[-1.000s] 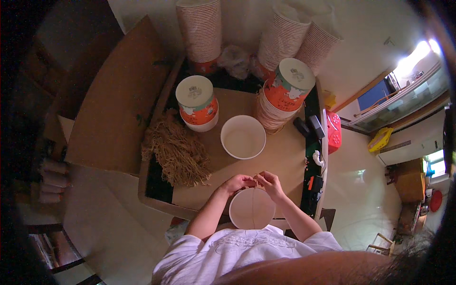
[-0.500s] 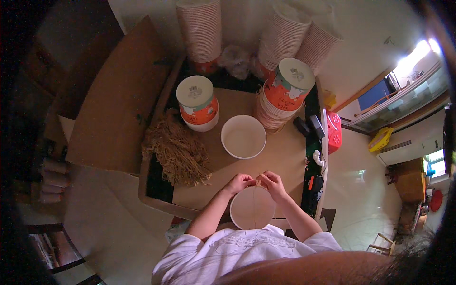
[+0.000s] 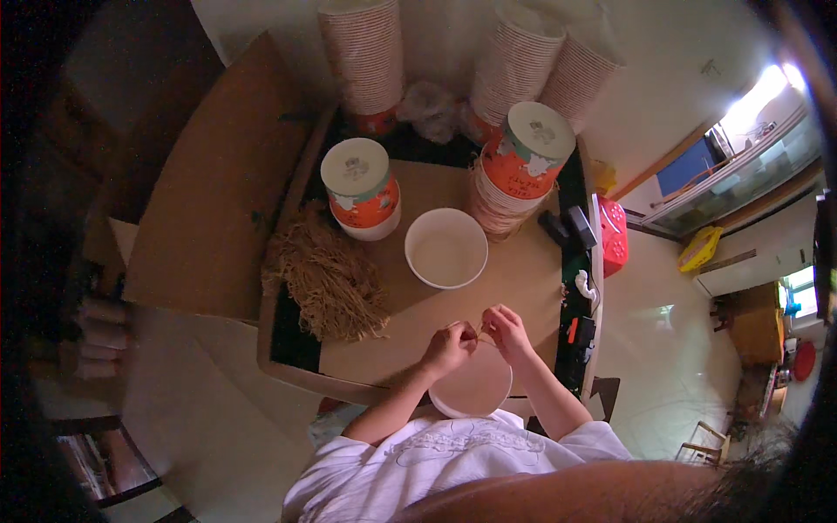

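Observation:
A white paper tub (image 3: 472, 386) stands close against my body at the table's near edge. Over its far rim, my left hand (image 3: 450, 349) and my right hand (image 3: 506, 333) are closed in a pinch, side by side. A short length of thin tan string (image 3: 485, 338) shows between the fingertips; its ends are hidden. Beyond my hands, a second white tub (image 3: 446, 249) sits upright on the cardboard. To the left of it lies a loose heap of brown, stringy cord (image 3: 334, 283).
Orange-and-green printed tubs stand upside down, one at left (image 3: 357, 179) and one on a stack at right (image 3: 528, 144). Tall stacks of white tubs (image 3: 362, 52) line the back. A black-and-orange tool (image 3: 581, 335) lies at the right edge; a cardboard sheet (image 3: 209, 200) leans at left.
The string that ran across the near tub's opening no longer shows there. My hands have risen slightly off the rim and turned, with a bit of string between them.

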